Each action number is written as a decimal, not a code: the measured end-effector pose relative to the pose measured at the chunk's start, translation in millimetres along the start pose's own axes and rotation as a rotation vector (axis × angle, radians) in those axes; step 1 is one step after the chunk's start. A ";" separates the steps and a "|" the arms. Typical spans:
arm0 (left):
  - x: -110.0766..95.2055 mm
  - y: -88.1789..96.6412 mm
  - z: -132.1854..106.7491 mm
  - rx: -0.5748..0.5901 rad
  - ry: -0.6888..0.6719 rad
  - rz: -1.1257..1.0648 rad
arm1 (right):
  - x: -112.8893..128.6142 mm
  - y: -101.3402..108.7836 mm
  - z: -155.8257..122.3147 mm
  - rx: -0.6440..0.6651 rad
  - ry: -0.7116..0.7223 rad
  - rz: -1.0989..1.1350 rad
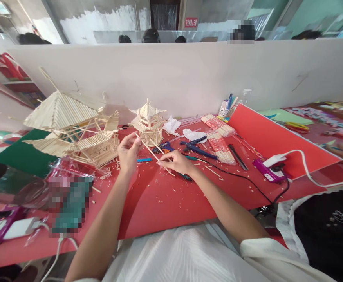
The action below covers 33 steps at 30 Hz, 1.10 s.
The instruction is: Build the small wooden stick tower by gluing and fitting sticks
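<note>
My left hand (128,152) pinches the upper end of a thin wooden stick (147,147) between thumb and fingers. The stick slants down to the right, where the fingers of my right hand (176,161) are closed on its lower part. A second pale stick seems to run beside it; I cannot tell which hand bears it. Just behind my hands stands a small pagoda model (148,121) built of sticks. To the left is a larger stick-built pavilion (74,125) with a sloped roof. Pliers with blue handles (197,149) lie past my right hand.
Packs of sticks (221,147), a black marker-like tool (237,157) and a purple power strip (268,170) lie to the right. A red board (277,137) leans there. A phone (73,205) on a cable lies at left. Chips litter the red table (154,211). Another person sits at right.
</note>
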<state>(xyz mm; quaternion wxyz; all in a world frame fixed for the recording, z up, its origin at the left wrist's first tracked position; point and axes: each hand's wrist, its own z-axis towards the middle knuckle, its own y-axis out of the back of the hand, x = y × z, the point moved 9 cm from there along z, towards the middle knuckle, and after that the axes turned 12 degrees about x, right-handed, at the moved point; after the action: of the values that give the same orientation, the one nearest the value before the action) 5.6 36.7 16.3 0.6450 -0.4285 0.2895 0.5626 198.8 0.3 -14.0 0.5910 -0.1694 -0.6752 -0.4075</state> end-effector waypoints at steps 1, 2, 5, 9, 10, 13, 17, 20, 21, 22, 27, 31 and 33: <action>3.1 -5.0 -0.7 0.042 0.027 0.009 | 0.8 0.3 0.2 -0.021 0.006 0.003; 6.6 -11.6 -2.1 0.098 0.059 0.022 | 1.0 1.3 0.3 -0.042 0.011 0.012; 18.4 -41.3 -11.4 0.345 0.184 0.084 | 0.4 9.0 0.3 -0.114 0.048 0.055; 21.6 -73.6 -26.8 0.597 0.246 0.124 | -1.9 23.3 -1.9 -0.218 0.087 0.012; 20.4 -77.2 -28.3 0.623 0.241 0.129 | -2.8 25.1 -2.2 -0.232 0.085 -0.008; 16.6 -79.4 -28.0 0.659 0.221 0.145 | -3.1 25.7 -2.6 -0.249 0.084 -0.046; 7.1 -62.6 -16.7 0.544 0.139 0.163 | 1.0 21.5 -2.3 -0.232 0.115 -0.041; 1.6 -47.4 -8.7 0.442 0.098 0.122 | 3.6 15.0 -1.7 -0.165 0.124 -0.070; 0.8 -43.2 -6.7 0.417 0.093 0.097 | 3.9 11.2 -1.3 -0.126 0.118 -0.090; 0.1 -39.1 -5.0 0.390 0.088 0.072 | 4.4 6.2 -0.8 -0.075 0.115 -0.112; -5.6 -21.9 -0.1 0.246 0.035 0.023 | 10.8 -22.9 -0.5 0.162 0.123 -0.275; -7.6 -19.4 -0.2 0.221 0.041 0.025 | 15.6 -30.3 -0.8 0.176 0.106 -0.474; -7.7 -20.7 -0.3 0.230 0.050 0.026 | 18.1 -34.2 -1.0 0.194 0.129 -0.543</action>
<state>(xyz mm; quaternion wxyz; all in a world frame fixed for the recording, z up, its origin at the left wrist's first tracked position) 24.3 32.7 27.5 0.6751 -0.3619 0.3737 0.5230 170.7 -25.9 -9.1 0.5156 0.1009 -0.6926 -0.4942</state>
